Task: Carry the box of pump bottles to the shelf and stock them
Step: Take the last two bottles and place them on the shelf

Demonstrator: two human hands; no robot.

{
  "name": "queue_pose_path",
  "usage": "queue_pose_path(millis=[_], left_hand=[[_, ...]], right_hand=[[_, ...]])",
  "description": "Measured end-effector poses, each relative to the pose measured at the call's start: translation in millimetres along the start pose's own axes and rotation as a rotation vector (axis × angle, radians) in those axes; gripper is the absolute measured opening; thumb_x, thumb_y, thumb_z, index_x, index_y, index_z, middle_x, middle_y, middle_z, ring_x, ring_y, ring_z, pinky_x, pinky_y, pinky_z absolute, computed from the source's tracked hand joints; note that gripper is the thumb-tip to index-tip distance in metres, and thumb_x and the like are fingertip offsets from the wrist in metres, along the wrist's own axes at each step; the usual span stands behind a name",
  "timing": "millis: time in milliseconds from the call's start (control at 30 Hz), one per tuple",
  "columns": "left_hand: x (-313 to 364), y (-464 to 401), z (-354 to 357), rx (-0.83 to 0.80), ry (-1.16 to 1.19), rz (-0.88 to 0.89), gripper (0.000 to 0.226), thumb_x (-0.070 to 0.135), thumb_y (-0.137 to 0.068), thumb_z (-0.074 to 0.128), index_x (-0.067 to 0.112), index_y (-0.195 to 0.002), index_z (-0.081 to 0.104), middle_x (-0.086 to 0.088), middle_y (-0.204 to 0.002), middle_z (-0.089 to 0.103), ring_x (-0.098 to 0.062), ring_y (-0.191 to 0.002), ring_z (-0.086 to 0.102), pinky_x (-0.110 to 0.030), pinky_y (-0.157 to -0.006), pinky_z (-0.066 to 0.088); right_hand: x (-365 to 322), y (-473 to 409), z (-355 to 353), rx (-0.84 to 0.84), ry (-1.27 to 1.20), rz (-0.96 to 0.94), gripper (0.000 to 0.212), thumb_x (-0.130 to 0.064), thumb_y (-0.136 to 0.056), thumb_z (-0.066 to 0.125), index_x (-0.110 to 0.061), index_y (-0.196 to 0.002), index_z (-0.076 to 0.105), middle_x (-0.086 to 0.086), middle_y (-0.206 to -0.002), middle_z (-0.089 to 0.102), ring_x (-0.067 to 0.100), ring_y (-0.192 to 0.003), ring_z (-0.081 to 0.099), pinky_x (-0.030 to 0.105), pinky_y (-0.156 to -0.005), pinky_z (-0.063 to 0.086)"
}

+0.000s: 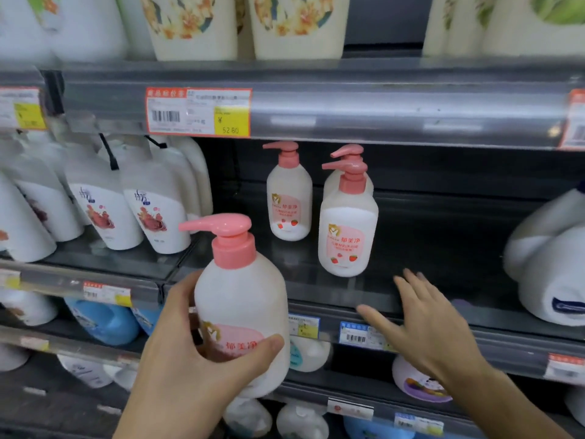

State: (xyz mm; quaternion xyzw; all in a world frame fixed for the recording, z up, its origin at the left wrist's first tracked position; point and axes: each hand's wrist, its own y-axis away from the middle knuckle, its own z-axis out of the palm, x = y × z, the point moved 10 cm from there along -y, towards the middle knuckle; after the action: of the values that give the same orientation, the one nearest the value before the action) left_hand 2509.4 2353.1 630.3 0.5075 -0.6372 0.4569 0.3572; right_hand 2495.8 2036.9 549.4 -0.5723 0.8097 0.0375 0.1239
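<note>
The left hand (190, 359) grips a pump bottle (242, 308) in front of the shelf (427, 242), near its front edge; the right hand (433, 324) hovers empty, fingers (408, 286) spread. Three bottles (348, 229) stand near the middle (one behind another). A careless push could tip them, since they are tall and stand close together.

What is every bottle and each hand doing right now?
Held pump bottle: upright, gripped in the left hand.
Left hand: closed around that bottle.
Right hand: open, empty, fingers spread.
Three pump bottles on shelf: standing upright.
Shelf: mostly bare.
</note>
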Motion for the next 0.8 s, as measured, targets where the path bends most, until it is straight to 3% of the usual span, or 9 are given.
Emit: queue_pose_path(millis=[133,233,367,500,567,667,800], left_hand=[[12,-12,2,0.003,0.01,0.052,0.086,0.057,-0.029,0.083,0.064,-0.105,0.044,0.038,-0.108,0.057,0.015,-0.093,0.056,-0.024,-0.073,0.049],[22,-26,10,-0.017,0.023,0.103,0.088,0.049,-0.038,0.092,0.056,-0.113,0.047,0.035,-0.109,0.059,0.014,-0.095,0.057,-0.019,-0.071,0.048],[22,-45,19,0.035,0.016,0.126,0.078,0.03,-0.048,0.091,0.053,-0.109,0.049,0.027,-0.103,0.064,0.013,-0.091,0.058,-0.009,-0.062,0.048],[15,-68,27,0.107,0.044,0.077,0.069,0.028,-0.05,0.09,0.052,-0.1,0.049,0.027,-0.094,0.061,0.019,-0.081,0.056,-0.015,-0.063,0.044],[15,-80,30,0.119,0.043,0.072,0.073,0.029,-0.05,0.09,0.047,-0.108,0.05,0.023,-0.099,0.06,0.016,-0.082,0.057,-0.017,-0.065,0.046],[14,-97,38,0.126,0.025,0.048,0.08,0.036,-0.045,0.089,0.037,-0.116,0.05,0.02,-0.102,0.061,0.005,-0.087,0.06,-0.023,-0.069,0.05],[7,-120,51,0.13,-0.021,0.025,0.085,0.031,-0.047,0.092,0.023,-0.122,0.053,0.002,-0.112,0.063,-0.019,-0.1,0.062,-0.045,-0.085,0.054]], right_hand=[[-3,4,-2,0.043,0.157,-0.067,0.124,-0.091,-0.065,-0.013,-0.014,-0.153,0.029,0.006,-0.161,0.024,0.021,-0.148,0.017,0.035,-0.121,0.016],[-6,6,-4,0.06,0.197,-0.072,0.12,-0.089,-0.069,-0.011,-0.014,-0.151,0.033,0.008,-0.159,0.028,0.022,-0.147,0.021,0.036,-0.12,0.019],[-5,7,-5,0.064,0.179,-0.042,0.114,-0.089,-0.073,0.0,-0.012,-0.148,0.041,0.009,-0.157,0.034,0.022,-0.146,0.026,0.037,-0.119,0.021],[-2,7,-3,0.055,0.17,-0.024,0.113,-0.089,-0.075,0.004,-0.012,-0.145,0.046,0.01,-0.155,0.038,0.023,-0.145,0.029,0.038,-0.119,0.023],[-2,6,-3,0.059,0.165,-0.021,0.112,-0.089,-0.076,0.007,-0.01,-0.143,0.049,0.011,-0.153,0.04,0.024,-0.143,0.033,0.039,-0.118,0.025],[-2,6,-1,0.065,0.163,-0.029,0.112,-0.089,-0.076,0.007,-0.01,-0.143,0.048,0.011,-0.153,0.04,0.024,-0.144,0.032,0.039,-0.118,0.024],[-1,6,-1,0.079,0.151,-0.032,0.111,-0.089,-0.076,0.008,-0.01,-0.143,0.049,0.011,-0.153,0.04,0.024,-0.144,0.031,0.039,-0.118,0.024]])
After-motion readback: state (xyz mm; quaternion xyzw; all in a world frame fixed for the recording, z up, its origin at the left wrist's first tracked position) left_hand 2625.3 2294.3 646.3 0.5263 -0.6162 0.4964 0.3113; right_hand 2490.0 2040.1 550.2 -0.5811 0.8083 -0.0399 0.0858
